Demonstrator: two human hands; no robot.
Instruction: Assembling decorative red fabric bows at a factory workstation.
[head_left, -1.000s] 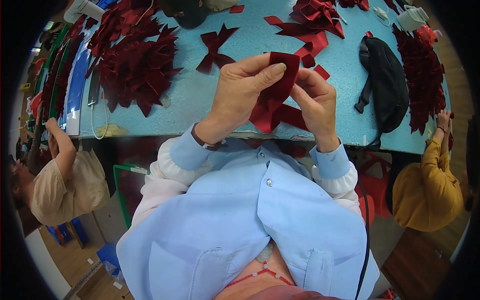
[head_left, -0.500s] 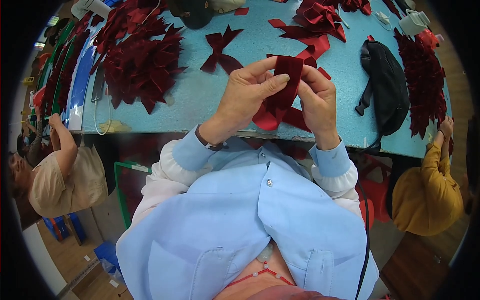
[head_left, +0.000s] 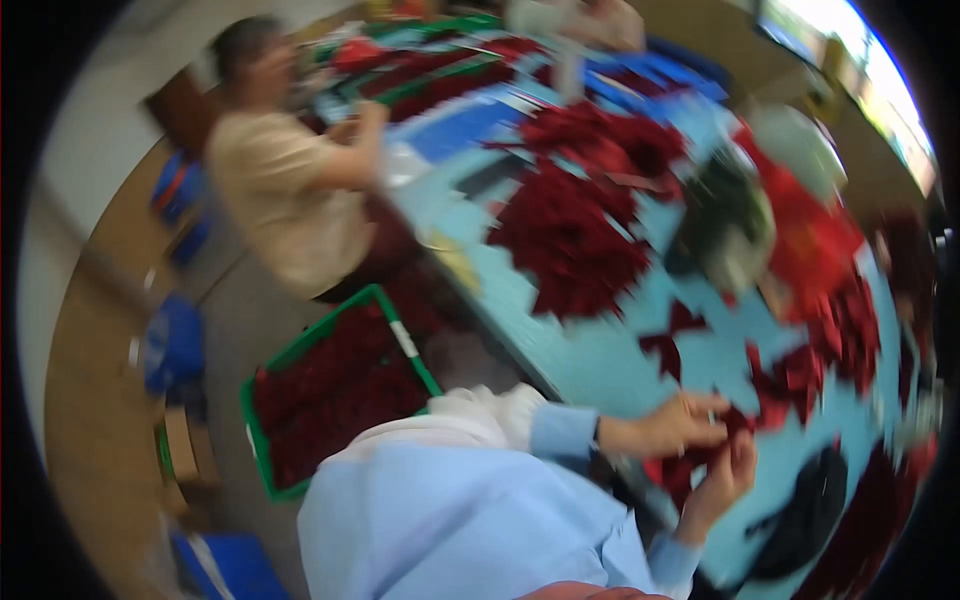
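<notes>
Both hands are together over the near edge of the blue table, blurred by motion. My left hand (head_left: 665,428) has its fingers closed on a dark red velvet ribbon (head_left: 738,419). Close beside it, my right hand (head_left: 722,485) pinches the same ribbon. Fine detail of the ribbon's folds is smeared. More red ribbon (head_left: 677,474) hangs below the fingers at the table edge; whether it is the same piece I cannot tell. Beyond the hands, a dark red ribbon bow (head_left: 668,345) lies flat on the table.
A large heap of dark red bows (head_left: 570,240) covers the table's middle. A black waist bag (head_left: 803,515) lies at the right. On the floor at left stands a green crate (head_left: 258,440) filled with red pieces. A co-worker in beige (head_left: 275,190) sits at the table's left side.
The view has swung to the left, bringing the green crate and the co-worker fully in. My hands now appear lower right, still together on the ribbon.
</notes>
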